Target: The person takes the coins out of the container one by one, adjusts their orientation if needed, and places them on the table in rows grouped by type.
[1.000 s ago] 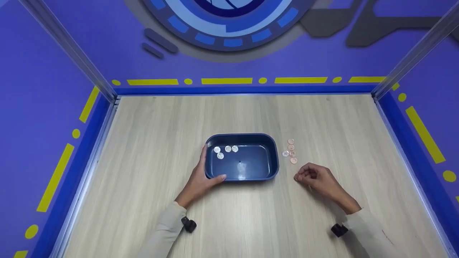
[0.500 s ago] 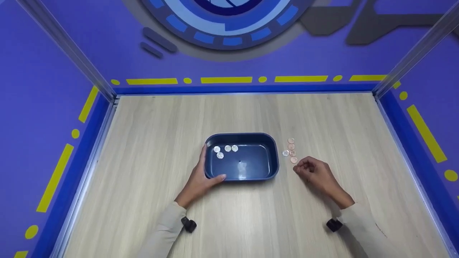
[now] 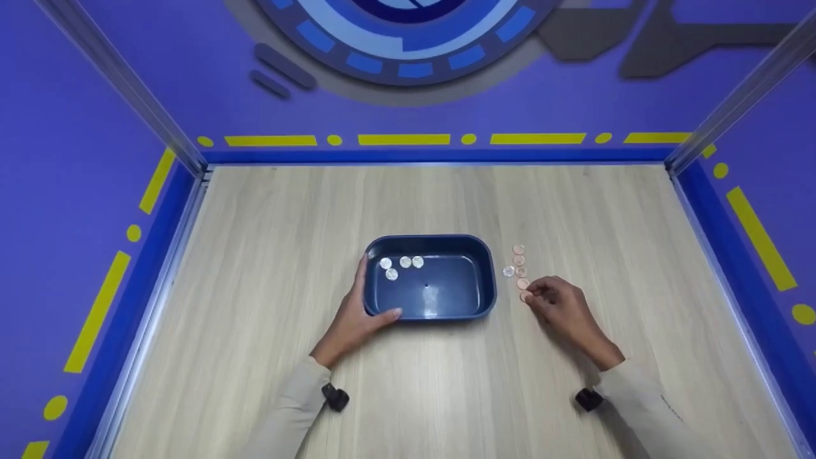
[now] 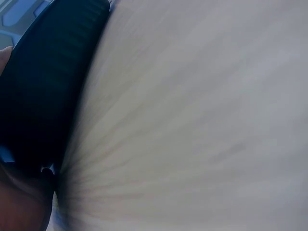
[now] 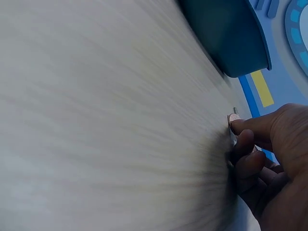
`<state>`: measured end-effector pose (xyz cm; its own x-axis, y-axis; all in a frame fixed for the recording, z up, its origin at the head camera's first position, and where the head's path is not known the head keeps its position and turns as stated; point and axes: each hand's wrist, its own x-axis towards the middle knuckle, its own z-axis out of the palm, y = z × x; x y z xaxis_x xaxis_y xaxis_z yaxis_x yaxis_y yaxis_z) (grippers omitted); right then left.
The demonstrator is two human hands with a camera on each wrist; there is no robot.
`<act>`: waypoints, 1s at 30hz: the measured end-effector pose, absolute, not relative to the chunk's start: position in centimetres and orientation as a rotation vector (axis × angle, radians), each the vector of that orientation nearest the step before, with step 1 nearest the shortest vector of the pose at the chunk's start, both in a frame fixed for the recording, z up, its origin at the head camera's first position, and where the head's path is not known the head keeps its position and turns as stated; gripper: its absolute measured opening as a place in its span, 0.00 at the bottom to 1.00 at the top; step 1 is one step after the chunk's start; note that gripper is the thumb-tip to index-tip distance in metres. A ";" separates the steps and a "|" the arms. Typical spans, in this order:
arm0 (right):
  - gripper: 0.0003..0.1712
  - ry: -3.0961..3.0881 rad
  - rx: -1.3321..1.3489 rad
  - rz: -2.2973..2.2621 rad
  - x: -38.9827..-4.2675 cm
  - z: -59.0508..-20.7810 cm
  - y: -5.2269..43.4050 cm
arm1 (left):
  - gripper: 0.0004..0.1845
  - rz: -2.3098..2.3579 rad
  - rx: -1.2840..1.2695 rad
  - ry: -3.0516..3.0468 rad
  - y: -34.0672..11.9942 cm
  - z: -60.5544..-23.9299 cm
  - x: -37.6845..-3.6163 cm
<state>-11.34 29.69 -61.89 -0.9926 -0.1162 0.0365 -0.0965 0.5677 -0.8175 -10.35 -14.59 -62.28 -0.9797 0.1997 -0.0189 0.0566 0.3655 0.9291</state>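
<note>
A dark blue plastic tub (image 3: 456, 287) lies in front of me with several silver coins (image 3: 405, 262) at its back left. My left hand (image 3: 354, 315) grips its left end, fingers along the outer wall and thumb over the front rim. The tub's wall (image 4: 53, 72) fills the left of the left wrist view. Right of the tub, several copper coins (image 3: 519, 261) form a column, with one silver coin (image 3: 509, 271) beside it. My right hand (image 3: 564, 309) pinches the nearest copper coin (image 3: 524, 297) at the column's front end. The right wrist view shows this coin (image 5: 234, 117) at the fingertips.
The light wood tabletop (image 3: 287, 223) carries everything. A blue-purple back wall (image 3: 408, 121) with yellow marks and metal-framed side walls (image 3: 57, 191) enclose it. Black wrist cameras (image 3: 335, 398) sit on both sleeves.
My right hand has moved forward and slightly left, to the column's front end. The copper coin at its fingertips now shows there. The left hand and tub have stayed in place.
</note>
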 end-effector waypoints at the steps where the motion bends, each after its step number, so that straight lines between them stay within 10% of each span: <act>1: 0.05 2.772 -0.189 -1.429 -11.3 -61.9 29.6 | 0.73 1.688 0.233 2.485 -14.6 -62.3 -10.3; 30: 0.06 2.866 -0.173 -1.355 -11.1 -62.4 29.4 | 0.72 1.699 0.225 2.468 -14.6 -62.3 -10.3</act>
